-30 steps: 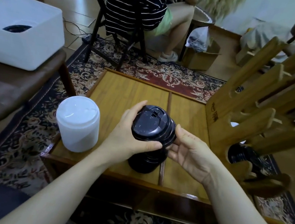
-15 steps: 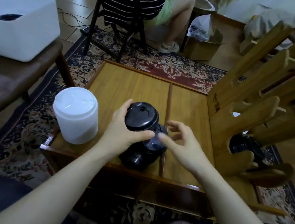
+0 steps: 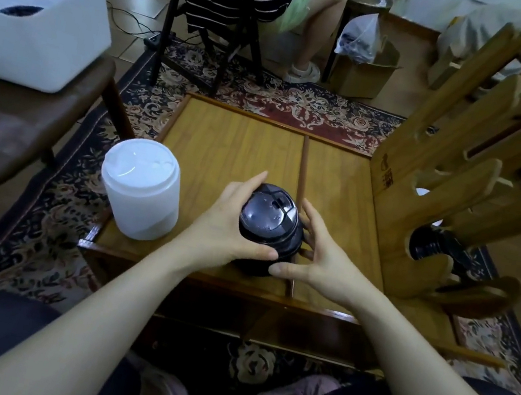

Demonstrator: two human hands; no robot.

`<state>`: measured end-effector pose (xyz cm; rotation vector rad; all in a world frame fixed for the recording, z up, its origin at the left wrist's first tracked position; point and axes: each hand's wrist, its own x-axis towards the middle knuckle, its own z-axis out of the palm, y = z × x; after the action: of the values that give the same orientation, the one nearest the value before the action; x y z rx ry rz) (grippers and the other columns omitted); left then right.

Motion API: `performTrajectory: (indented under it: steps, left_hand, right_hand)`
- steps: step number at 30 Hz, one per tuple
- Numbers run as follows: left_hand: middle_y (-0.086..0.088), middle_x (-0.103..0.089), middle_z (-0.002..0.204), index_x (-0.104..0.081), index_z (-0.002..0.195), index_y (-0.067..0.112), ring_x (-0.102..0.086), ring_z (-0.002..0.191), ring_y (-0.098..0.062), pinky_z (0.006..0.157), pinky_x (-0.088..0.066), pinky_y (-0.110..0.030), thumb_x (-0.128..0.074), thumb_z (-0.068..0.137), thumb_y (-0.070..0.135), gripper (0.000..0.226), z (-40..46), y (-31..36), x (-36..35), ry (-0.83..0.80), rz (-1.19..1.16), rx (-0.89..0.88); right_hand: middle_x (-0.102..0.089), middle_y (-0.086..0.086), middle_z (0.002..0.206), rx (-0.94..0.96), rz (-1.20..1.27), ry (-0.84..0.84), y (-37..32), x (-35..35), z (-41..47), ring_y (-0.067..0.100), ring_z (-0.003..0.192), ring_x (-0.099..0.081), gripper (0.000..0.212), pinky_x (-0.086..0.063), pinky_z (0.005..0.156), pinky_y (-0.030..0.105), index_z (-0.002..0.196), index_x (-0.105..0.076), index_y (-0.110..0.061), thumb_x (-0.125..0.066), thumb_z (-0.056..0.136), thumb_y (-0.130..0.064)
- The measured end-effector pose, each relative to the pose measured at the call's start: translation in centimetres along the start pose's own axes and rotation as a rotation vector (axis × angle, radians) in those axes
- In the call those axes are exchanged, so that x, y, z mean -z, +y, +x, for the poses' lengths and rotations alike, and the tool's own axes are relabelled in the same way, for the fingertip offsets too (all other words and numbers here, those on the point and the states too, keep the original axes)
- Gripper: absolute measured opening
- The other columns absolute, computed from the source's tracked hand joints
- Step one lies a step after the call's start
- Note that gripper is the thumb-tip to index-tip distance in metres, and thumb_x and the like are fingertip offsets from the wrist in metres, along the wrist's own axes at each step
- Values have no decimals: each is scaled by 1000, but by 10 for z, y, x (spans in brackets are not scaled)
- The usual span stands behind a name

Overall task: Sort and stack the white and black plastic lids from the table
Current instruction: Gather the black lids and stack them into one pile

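A stack of black plastic lids stands near the front edge of the low wooden table. My left hand wraps the stack's left side, thumb in front. Against the right side lies my right hand, fingers spread along it. A taller stack of white lids stands at the table's front left corner, untouched. More black lids show behind the wooden rack on the right.
A wooden rack with angled slats stands along the table's right side. On a brown bench to the left sits a white bin. A person sits on a black chair beyond the table. A patterned rug covers the floor.
The top black lid that my left hand held tilted above the stack now sits flat on it. My right hand has come back against the stack's right side.
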<state>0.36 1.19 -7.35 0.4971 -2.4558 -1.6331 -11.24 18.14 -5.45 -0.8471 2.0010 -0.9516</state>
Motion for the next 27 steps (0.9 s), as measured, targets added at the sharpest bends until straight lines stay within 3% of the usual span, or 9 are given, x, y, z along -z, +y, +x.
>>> performTrajectory:
  steps: [4,9,12,14,16,19,22,25,27]
  left_hand:
    - [10,-32,144,-15,157,39,-40,138,-16,115,-37,-45,-92,62,40,123,0,1,-6,-67,127,-45]
    - [8,-32,148,-10,158,37,-41,137,-19,114,-37,-47,-91,67,40,122,0,1,-9,-25,165,-25]
    - [7,-32,149,-9,159,36,-41,137,-20,114,-36,-45,-89,67,43,122,2,3,-10,-40,245,-26]
    - [4,-32,150,-10,159,34,-40,138,-20,113,-36,-43,-87,69,45,120,3,8,-10,-42,324,-37]
    - [1,-32,151,-11,159,31,-40,139,-20,113,-37,-43,-85,71,48,116,7,11,-10,-51,384,-45]
    - [-1,-29,152,-12,159,28,-41,137,-22,111,-40,-46,-85,71,47,115,12,15,-10,-115,432,-24]
    - [4,-25,151,-13,158,31,-40,136,-15,111,-39,-36,-85,75,45,111,11,14,-5,-194,168,49]
    - [8,-29,157,-24,157,34,-33,141,-8,115,-29,-27,-63,88,53,81,11,10,-4,-104,-233,93]
    - [8,-38,154,-32,155,28,-36,141,-7,107,-33,-13,-50,102,39,57,11,6,-13,-4,-315,87]
  right_hand:
    - [-24,-3,160,33,-24,50,4,-3,2,-1,135,-26,120,-30,97,4,157,3,-29,-84,75,-14]
    - [-31,-16,143,83,-47,12,3,-2,2,-5,132,-32,117,-29,92,-6,157,-4,-29,-84,74,-8]
    - [-28,-17,143,74,-37,-45,4,2,2,-27,114,-35,114,-28,85,-8,156,0,-27,-79,78,-1]
    - [-25,-16,145,44,20,-133,5,5,-1,-25,115,-35,111,-31,84,-7,156,6,-28,-73,83,0]
    - [-25,-17,146,23,122,-140,3,6,-3,-9,128,-32,103,-33,89,-1,156,4,-32,-70,89,-8]
    - [-36,-11,150,-19,324,40,-1,-3,5,5,132,-39,71,-33,104,22,156,-15,-30,-57,98,-31]
    - [-49,-2,143,-13,318,210,-1,-18,12,11,127,-50,48,-39,111,33,150,-32,-24,-44,104,-31]
    - [-55,-3,135,-10,365,259,1,-25,15,10,121,-55,40,-45,101,25,143,-40,-24,-44,104,-31]
    - [-57,-4,131,-21,394,307,1,-26,15,6,115,-56,34,-46,91,19,138,-44,-26,-42,105,-31]
